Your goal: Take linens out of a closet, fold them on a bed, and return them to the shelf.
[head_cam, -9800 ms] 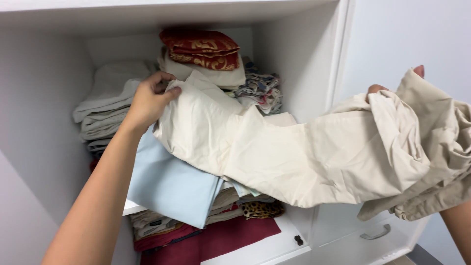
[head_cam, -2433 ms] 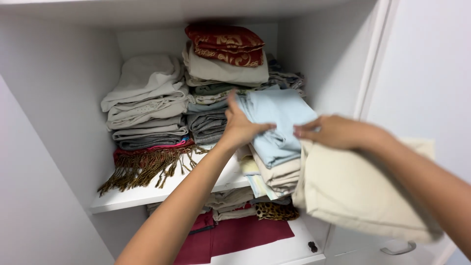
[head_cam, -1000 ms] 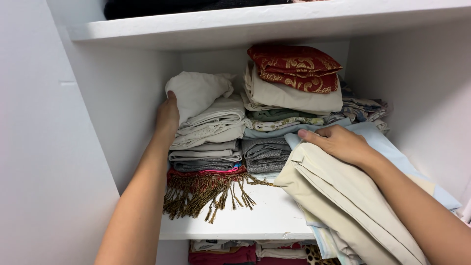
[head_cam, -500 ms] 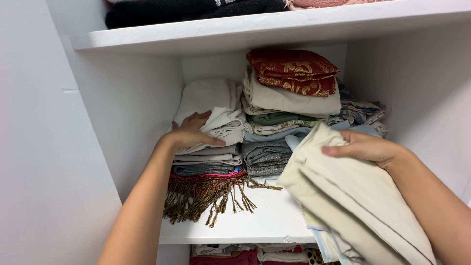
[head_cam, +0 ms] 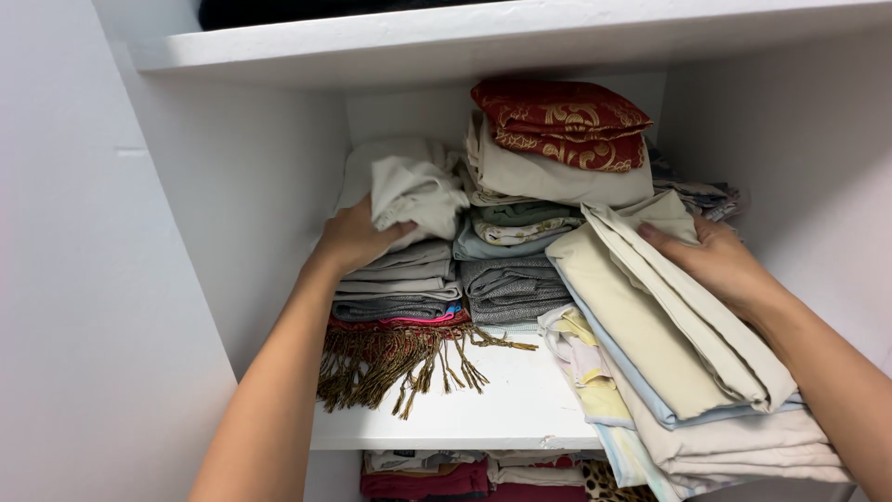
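the folded cream cloth (head_cam: 650, 307) is lying at the right of the frame, slanting from the centre down toward the lower right, on top of a pale blue sheet (head_cam: 650, 395) and more folded linen (head_cam: 743, 446) that is jutting out past the front edge of the white shelf (head_cam: 502, 409). the right hand (head_cam: 715, 260) is pressing on its upper end, fingers curled over the top fold and gripping it. at centre left the left hand (head_cam: 358, 237) is closing around a bunched off-white cloth (head_cam: 413, 191), thumb and fingers clamped on its lower edge, at the top of the left stack of grey and beige folds (head_cam: 400, 284). under that stack a red cloth with a brown fringe (head_cam: 390, 358) is hanging toward the shelf edge. in the upper centre a red and gold cushion cover (head_cam: 562, 121) is sitting on a taller pile (head_cam: 530, 214), with patterned fabric (head_cam: 701, 195) behind it to the right. more cloth is showing on the lower shelf (head_cam: 483, 469) at the bottom of the frame.

the overhanging right pile is looking the likeliest to slip: much of it is sticking out beyond the shelf, so easing the right hand's pressure could let it slide off. tugging the bunched cloth could also be dragging the folds beneath it out of line, and the tall centre pile is leaning close enough to topple if knocked.
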